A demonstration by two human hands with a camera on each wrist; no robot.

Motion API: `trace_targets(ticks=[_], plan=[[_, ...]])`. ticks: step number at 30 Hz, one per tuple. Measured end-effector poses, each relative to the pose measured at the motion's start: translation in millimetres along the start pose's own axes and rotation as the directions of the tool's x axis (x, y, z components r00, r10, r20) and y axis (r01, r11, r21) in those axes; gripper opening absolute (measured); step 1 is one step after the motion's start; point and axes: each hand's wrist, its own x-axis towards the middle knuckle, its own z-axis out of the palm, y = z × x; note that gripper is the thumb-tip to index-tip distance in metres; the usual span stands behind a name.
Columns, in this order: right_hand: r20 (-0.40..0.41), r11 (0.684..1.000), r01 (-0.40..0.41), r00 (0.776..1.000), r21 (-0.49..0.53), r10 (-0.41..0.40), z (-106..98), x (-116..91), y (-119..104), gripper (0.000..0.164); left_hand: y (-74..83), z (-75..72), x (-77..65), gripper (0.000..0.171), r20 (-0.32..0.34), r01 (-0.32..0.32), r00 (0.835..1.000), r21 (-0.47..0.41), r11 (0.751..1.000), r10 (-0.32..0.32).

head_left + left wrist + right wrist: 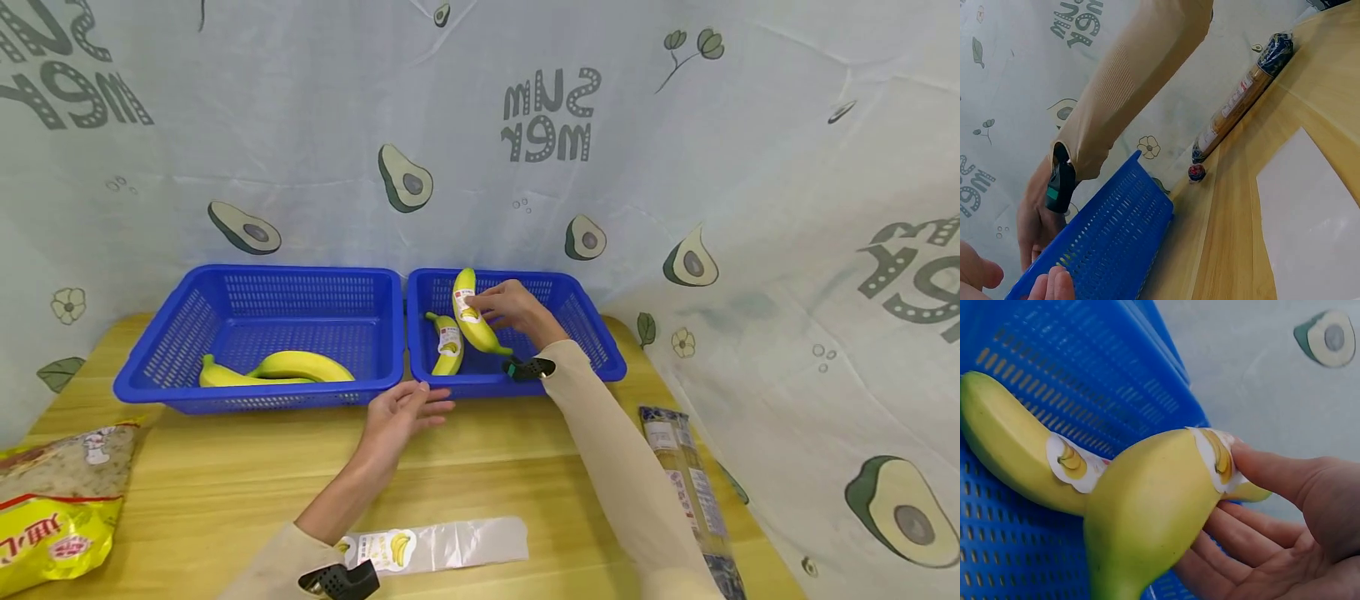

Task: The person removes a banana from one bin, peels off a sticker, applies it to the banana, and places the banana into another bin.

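Observation:
My right hand (516, 305) pinches a yellow banana (478, 335) with a white sticker round its middle, holding it tilted over the right blue basket (592, 377). In the right wrist view the thumb (1279, 469) presses on the sticker (1217, 459), with the fingers beneath the fruit. A second stickered banana (448, 360) lies inside that basket, beside the held one. My left hand (397, 417) is by the basket's front rim, fingers loosely extended and holding nothing. Whether it touches the rim I cannot tell.
Two bananas (303, 364) lie in the left blue basket (262, 400). A clear strip (472, 542) bearing a banana sticker (386, 550) lies on the wooden table (247, 475). Bagged food (63, 508) sits at left, a long packet (686, 483) at right. A patterned curtain (315, 108) hangs behind.

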Motion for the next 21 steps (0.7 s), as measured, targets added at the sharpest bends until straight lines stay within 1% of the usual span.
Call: trace_targets(ticks=[5, 8, 12, 16, 21], plan=[[0.031, 0.999, -0.038, 0.999, -0.020, 0.038, -7, 8, 4, 0.046, -1.6, 0.4, 0.3, 0.027, 0.001, 0.001, 1.000, 0.011, 1.000, -0.001], [0.047, 0.998, -0.058, 0.997, -0.010, 0.059, -9, 13, 7, 0.045, -2.2, 1.0, 0.1, 0.027, 0.006, -0.007, 1.000, 0.011, 1.000, 0.007], [0.045, 0.995, -0.102, 0.994, 0.009, 0.102, -11, 18, 10, 0.042, -2.5, 1.5, -0.2, 0.023, 0.004, -0.004, 1.000, 0.002, 1.000, 0.004], [0.030, 0.991, -0.134, 0.991, -0.015, 0.134, -14, 21, 15, 0.042, -2.1, 1.0, 0.0, 0.021, -0.003, 0.007, 1.000, 0.000, 1.000, -0.007], [0.042, 0.984, -0.179, 0.983, -0.023, 0.180, -17, 25, 22, 0.043, -1.3, 0.1, 0.1, 0.021, -0.007, 0.001, 1.000, 0.005, 1.000, -0.001]])
